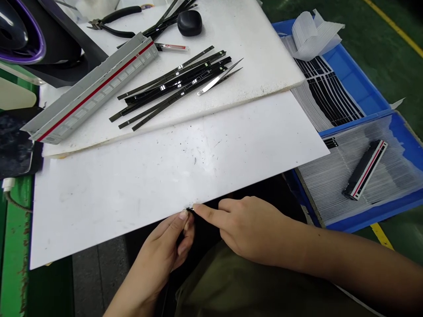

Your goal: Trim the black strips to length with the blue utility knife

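At the front edge of the white board point(139, 193), my left hand point(168, 242) pinches a small dark piece point(189, 209) between thumb and fingers. My right hand point(244, 224) is beside it, its index finger stretched to the piece and the other fingers curled. Whether the right hand grips anything is hidden. Farther back, several long black strips point(172, 86) lie in a loose pile on a thick white foam slab point(257, 44). Metal tweezers point(218, 81) rest at the pile's right end. A grey train-car shell point(94, 92) with a red stripe lies left of the strips.
Black-handled cutters point(115, 20), a small black case point(189, 23) and a clear-and-red tool point(172, 47) lie at the back. A black-and-purple device point(49, 39) stands at the left, above a phone point(16, 141). Blue trays point(366, 83) at the right hold strips and a train-end part point(365, 169).
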`<state>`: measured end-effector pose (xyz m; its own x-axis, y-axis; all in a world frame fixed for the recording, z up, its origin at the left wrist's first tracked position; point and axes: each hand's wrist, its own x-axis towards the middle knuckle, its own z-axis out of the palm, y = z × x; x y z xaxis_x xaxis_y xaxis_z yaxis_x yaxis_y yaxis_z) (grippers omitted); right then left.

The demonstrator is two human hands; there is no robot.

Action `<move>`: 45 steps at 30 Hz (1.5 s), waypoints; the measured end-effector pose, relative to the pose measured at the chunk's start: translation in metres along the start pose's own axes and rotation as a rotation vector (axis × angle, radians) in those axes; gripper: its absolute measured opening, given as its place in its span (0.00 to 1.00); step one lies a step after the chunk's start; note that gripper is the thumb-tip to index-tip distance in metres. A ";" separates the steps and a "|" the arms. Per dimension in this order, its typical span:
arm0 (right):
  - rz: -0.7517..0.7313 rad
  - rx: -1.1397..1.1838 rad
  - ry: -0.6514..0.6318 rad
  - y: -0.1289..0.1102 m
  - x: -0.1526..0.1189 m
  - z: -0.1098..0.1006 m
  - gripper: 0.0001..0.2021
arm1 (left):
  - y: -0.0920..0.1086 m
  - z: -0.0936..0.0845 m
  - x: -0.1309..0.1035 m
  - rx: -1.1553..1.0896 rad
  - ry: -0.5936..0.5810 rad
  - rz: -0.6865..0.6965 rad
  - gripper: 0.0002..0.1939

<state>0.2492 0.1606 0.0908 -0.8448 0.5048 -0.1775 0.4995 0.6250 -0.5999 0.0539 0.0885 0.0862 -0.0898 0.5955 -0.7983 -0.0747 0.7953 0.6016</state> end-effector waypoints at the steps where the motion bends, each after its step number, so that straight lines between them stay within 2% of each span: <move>1: 0.000 -0.008 0.002 0.000 0.000 0.000 0.29 | 0.000 0.000 0.000 -0.004 0.000 -0.002 0.24; 12: 0.028 -0.161 0.038 -0.006 -0.004 0.013 0.31 | 0.001 0.003 -0.001 -0.027 0.021 -0.002 0.24; 18: 0.058 -0.022 0.018 0.000 -0.003 0.007 0.29 | 0.001 0.001 -0.001 0.003 0.007 0.018 0.25; 25: 0.053 0.021 0.001 -0.002 -0.003 0.004 0.30 | 0.000 0.002 -0.001 -0.001 0.011 0.025 0.25; 33: 0.015 -0.044 0.015 0.001 0.000 0.005 0.29 | 0.002 0.003 -0.002 0.005 0.016 0.030 0.25; 38: 0.055 -0.128 0.044 -0.002 -0.004 0.009 0.30 | 0.000 0.002 0.000 -0.012 0.005 0.035 0.25; 45: 0.076 -0.037 0.035 -0.004 -0.004 0.004 0.28 | -0.005 0.000 0.005 -0.051 -0.012 0.062 0.24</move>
<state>0.2495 0.1538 0.0905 -0.7970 0.5720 -0.1940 0.5697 0.6051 -0.5562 0.0543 0.0875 0.0786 -0.0845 0.6452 -0.7593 -0.1196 0.7500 0.6506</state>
